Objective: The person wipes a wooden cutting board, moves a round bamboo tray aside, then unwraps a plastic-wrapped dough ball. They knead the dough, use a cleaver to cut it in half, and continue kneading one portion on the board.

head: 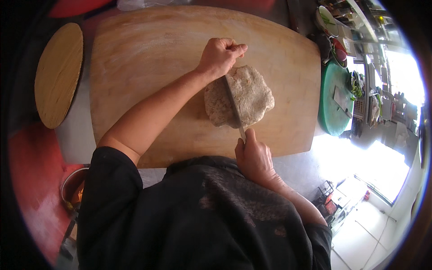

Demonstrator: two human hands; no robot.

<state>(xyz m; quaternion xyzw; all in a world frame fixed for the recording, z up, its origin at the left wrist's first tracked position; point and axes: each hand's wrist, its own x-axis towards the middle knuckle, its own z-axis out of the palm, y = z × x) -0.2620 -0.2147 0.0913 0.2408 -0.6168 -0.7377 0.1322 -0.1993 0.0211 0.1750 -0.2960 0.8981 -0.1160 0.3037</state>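
A large lump of pale, rough dough (254, 94) rests on a wide wooden board (152, 67). My right hand (255, 157) grips the handle of a broad-bladed knife (233, 99) at the near side of the dough. Its blade lies lengthwise over the left part of the lump, spine towards me; how deep the edge sits is hidden. Over the far end of the blade is my left hand (221, 55), fingers curled in and thumb against them. I see nothing in it, though the inside of the fist is hidden.
A round wooden board (59, 76) stands at the left. To the right, a green round cutting board (332, 111) carries a cleaver (341, 98), near bowls of vegetables (327, 22). A metal pot (72, 189) is at lower left, beside a red surface (37, 175).
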